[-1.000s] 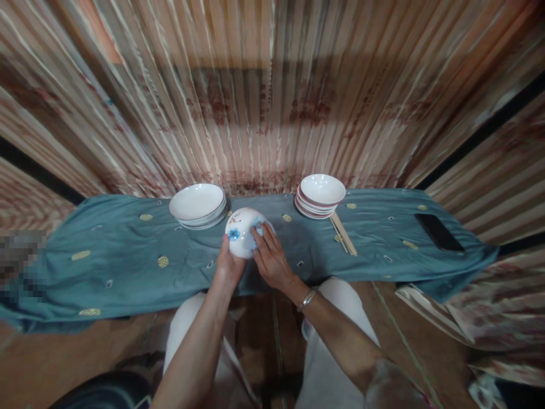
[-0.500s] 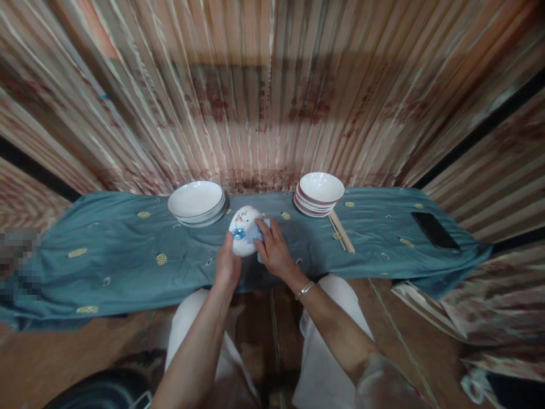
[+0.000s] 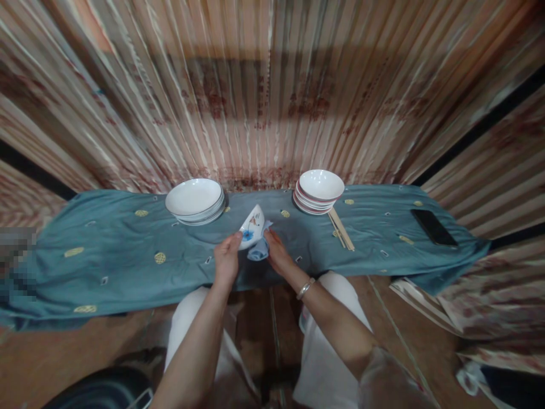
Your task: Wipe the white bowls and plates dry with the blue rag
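Note:
A small white bowl point(image 3: 252, 227) with a blue flower and a bird-like pattern is tilted on its side above the table. My left hand point(image 3: 227, 255) grips its left edge, thumb on the patterned outside. My right hand point(image 3: 279, 250) is closed on a light blue cloth point(image 3: 258, 250) at the bowl's right side, part of it hanging below the bowl. The bowl's inside faces away from me, and some fingertips of my right hand are hidden behind the cloth. A bracelet point(image 3: 305, 288) circles my right wrist.
A teal patterned tablecloth point(image 3: 128, 272) covers the long table. On it stand a stack of white plates point(image 3: 195, 200) left, a stack of red-rimmed bowls point(image 3: 318, 191) right, chopsticks point(image 3: 342, 230) and a black phone point(image 3: 433, 227). A striped curtain point(image 3: 255, 102) hangs behind.
The bowl has turned from showing its round outer face to a steep sideways tilt. My right hand with the cloth has moved off its outer face to the right edge.

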The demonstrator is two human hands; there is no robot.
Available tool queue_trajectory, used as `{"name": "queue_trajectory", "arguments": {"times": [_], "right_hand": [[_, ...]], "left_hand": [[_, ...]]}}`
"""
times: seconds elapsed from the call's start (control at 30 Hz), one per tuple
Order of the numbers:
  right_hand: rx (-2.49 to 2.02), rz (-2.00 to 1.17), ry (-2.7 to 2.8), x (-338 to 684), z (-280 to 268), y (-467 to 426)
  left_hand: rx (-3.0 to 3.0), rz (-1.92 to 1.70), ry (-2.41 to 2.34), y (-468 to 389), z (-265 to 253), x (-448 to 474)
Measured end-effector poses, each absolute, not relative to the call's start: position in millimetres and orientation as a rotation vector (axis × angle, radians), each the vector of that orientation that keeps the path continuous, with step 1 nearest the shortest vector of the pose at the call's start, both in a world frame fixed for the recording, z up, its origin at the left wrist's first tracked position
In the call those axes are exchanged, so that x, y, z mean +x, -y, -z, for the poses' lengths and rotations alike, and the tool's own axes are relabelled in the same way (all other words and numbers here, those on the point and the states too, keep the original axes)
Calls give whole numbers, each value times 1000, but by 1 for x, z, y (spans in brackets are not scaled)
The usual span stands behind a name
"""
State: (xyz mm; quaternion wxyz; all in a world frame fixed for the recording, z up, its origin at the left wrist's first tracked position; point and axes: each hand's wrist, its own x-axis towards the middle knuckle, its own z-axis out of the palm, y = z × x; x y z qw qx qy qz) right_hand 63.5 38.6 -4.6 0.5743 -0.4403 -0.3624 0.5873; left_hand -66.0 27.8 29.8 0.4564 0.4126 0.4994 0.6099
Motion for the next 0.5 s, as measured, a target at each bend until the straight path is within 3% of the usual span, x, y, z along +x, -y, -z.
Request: {"name": "queue_trajectory", "arguments": {"times": [0.13,0.23,0.33,0.5], "right_hand": [[-948,-1761,499,70,-2,-42],[-925,-1862,432,74,-8,-41],[-976,-1699,561,74,-8,-39],[-1127,-1079,1098,74,-7,-31]], "left_hand": [[1220,-1436,-1296,-26,-28,-73],[1250,-1421,-1305,-26,-29,-73],[1100,-1472,-1256,-28,-30,-68],[770,-1549,-1113,-30,-33,-57]]}}
